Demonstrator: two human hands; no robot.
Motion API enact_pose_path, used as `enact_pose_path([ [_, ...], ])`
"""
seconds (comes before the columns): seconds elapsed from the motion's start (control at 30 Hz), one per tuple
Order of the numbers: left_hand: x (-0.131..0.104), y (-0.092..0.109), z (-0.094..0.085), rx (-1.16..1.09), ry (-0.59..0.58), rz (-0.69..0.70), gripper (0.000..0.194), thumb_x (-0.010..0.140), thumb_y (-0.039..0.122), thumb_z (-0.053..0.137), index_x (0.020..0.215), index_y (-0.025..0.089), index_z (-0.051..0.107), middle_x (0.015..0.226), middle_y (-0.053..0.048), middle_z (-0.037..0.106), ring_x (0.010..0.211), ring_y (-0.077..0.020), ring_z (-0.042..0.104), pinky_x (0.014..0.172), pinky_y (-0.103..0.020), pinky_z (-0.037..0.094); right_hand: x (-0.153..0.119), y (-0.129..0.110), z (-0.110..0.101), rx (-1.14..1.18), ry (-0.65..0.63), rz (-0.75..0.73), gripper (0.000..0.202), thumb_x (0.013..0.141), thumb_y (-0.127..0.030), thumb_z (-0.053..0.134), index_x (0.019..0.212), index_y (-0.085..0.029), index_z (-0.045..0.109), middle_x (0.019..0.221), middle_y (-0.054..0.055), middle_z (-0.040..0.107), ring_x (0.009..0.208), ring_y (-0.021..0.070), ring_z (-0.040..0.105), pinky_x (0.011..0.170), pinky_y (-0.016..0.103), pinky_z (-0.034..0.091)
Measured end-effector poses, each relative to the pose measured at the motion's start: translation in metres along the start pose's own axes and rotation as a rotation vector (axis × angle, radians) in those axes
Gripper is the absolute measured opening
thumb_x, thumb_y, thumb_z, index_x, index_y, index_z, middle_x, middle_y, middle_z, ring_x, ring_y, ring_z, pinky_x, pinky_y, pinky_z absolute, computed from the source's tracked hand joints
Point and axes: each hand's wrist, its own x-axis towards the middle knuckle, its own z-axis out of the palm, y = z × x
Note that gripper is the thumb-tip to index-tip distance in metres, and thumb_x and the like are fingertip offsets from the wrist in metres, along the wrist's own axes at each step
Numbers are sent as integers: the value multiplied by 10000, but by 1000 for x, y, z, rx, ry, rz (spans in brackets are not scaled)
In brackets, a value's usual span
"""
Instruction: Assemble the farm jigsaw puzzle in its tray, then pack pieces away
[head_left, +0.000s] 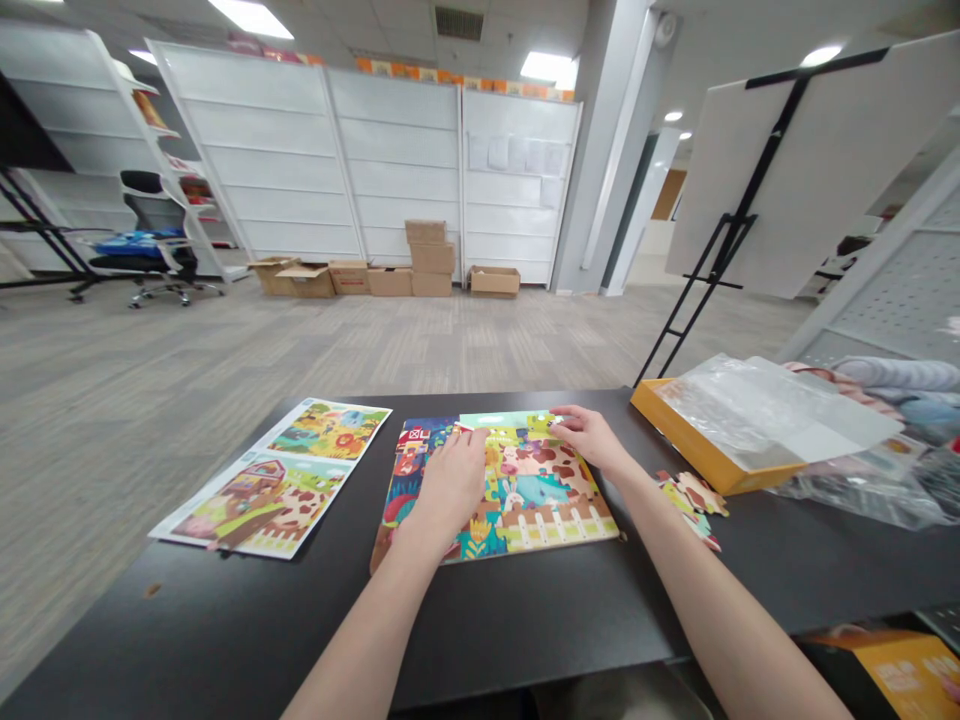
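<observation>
A colourful farm jigsaw puzzle (551, 490) lies on the black table, its joined pieces showing a spotted cow, a rabbit and a white fence. My left hand (454, 475) rests over its upper middle, fingers bent and close together at the top row; whatever is under them is hidden. At the upper right corner, my right hand (592, 437) has its thumb and fingers closed on a green puzzle piece (541, 426). Loose puzzle pieces (694, 497) lie in a small pile right of the puzzle, beside my right forearm. To the left is a printed picture sheet (277, 480) with two animal scenes.
An orange box (701, 440) with clear plastic wrapping (750, 410) stands at the right. Behind it are plastic bags and folded cloth (892, 375). A small brown scrap (154, 590) lies at the table's left. Cardboard boxes (431, 258) stand along the far shelves.
</observation>
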Motion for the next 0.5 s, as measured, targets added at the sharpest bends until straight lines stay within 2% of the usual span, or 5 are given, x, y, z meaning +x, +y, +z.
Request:
enact_pose_path([
  [0.1, -1, 1, -1, -23, -32, 30, 363, 950, 158, 456, 1308, 160, 517, 1207, -140, 662, 1163, -273, 596, 956, -383, 482, 2, 4, 2, -70, -20, -29, 371, 749, -276, 716, 1096, -148, 682, 786, 51, 753, 580, 140, 645, 498, 213, 458],
  [0.23, -2, 5, -2, -40, -63, 56, 327, 962, 178, 449, 1279, 160, 530, 1216, -136, 658, 1163, -264, 591, 971, -381, 477, 3, 5, 6, -180, -1, -77, 338, 752, -235, 707, 1081, -157, 701, 838, 69, 769, 732, 183, 709, 642, 250, 535],
  [0.5, -4, 15, -1, -78, -85, 143, 228, 987, 243, 443, 1139, 179, 602, 1154, -124, 676, 1114, -275, 602, 965, -404, 476, -2, 1, 12, -400, 0, -173, 286, 805, -254, 661, 1080, -199, 715, 863, 28, 733, 627, 144, 648, 628, 268, 503],
])
